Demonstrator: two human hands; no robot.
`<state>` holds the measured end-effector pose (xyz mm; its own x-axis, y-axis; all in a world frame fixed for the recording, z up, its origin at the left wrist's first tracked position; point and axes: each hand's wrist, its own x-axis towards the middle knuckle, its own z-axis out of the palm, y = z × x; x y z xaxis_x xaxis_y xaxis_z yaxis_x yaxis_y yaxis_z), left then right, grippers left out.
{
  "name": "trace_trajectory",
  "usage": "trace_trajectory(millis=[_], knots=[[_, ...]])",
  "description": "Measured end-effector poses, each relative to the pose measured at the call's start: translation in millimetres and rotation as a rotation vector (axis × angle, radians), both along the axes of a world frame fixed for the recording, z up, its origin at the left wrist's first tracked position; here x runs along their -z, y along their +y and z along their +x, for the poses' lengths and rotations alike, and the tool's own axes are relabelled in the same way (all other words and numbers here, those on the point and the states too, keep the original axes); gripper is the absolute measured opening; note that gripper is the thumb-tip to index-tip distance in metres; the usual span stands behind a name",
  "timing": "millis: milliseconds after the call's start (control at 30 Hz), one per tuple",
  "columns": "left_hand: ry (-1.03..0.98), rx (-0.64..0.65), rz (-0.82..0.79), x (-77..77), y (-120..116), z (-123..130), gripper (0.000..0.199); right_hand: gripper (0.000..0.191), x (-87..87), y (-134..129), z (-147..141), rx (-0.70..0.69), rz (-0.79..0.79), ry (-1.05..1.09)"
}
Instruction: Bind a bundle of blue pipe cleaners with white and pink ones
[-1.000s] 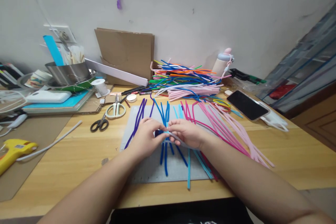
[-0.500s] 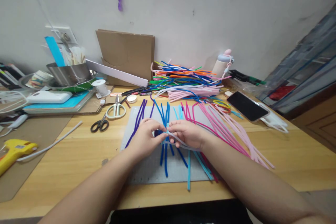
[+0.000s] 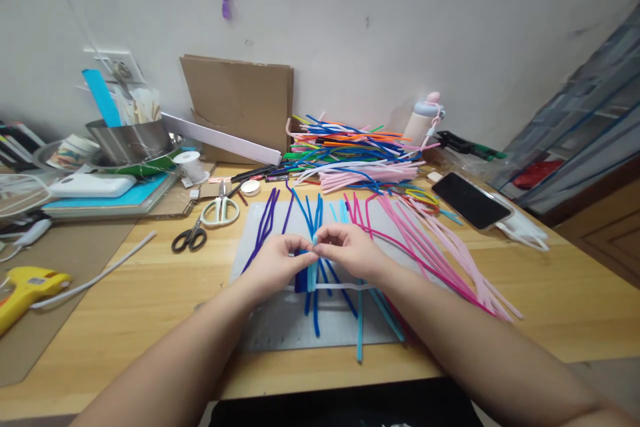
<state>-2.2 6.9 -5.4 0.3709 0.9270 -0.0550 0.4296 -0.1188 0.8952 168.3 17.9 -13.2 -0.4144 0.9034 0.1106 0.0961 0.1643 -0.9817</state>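
Left hand and right hand pinch a blue bundle over the mat; one part looks done, the white strip bare toward the mat's right edge.

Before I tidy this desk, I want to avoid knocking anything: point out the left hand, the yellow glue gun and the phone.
Left hand [image 3: 277,261]: head view, back of the hand.
Yellow glue gun [image 3: 31,287]: head view, its body.
Phone [image 3: 471,200]: head view, its dark screen.
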Motion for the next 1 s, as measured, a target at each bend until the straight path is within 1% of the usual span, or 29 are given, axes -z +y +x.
trace_trajectory(millis=[33, 67, 100, 200, 267, 367, 433, 500, 633, 767, 933, 1000], knots=[[-0.010, -0.006, -0.008, -0.4, 0, 0, 0.022, 0.010, -0.3, 0, 0, -0.011, 0.052, -0.018], [-0.014, -0.013, -0.009, -0.9, 0, 0, 0.022, 0.009, -0.8, -1, 0, -0.021, 0.070, -0.027], [-0.017, -0.022, -0.003, -1.5, -1, 1, 0.022, 0.009, -1.6, -1, 0, -0.026, 0.057, -0.022], [-0.031, -0.051, 0.021, -2.4, -1, 1, 0.022, 0.015, -5.2, -1, 1, -0.027, -0.075, 0.010], [-0.043, -0.079, 0.021, -1.9, 0, 1, 0.021, 0.015, -7.9, -1, 1, -0.043, -0.126, -0.038], [-0.101, -0.086, -0.015, -0.5, 2, 0, 0.019, 0.012, -11.0, -2, 2, -0.062, -0.140, -0.127], [-0.155, -0.063, -0.045, 0.3, 3, 0, 0.018, 0.011, -11.8, -2, 3, -0.054, -0.147, -0.129], [-0.164, -0.054, -0.049, 0.5, 4, -1, 0.016, 0.012, -11.5, -2, 3, -0.059, -0.163, -0.116], [-0.081, -0.076, -0.011, -0.5, 4, 0, 0.016, 0.015, -8.0, -1, 3, -0.080, -0.167, -0.082], [0.001, -0.084, 0.019, -2.1, 4, -1, 0.017, 0.010, -5.1, 0, 1, -0.062, -0.157, -0.087], [0.151, -0.068, 0.219, -1.5, 5, -4, 0.016, 0.006, -3.4, 0, 1, -0.063, -0.153, -0.135], [0.169, -0.060, 0.257, -1.0, 6, -4, 0.016, 0.004, -2.5, 0, 1, -0.076, -0.134, -0.162]])
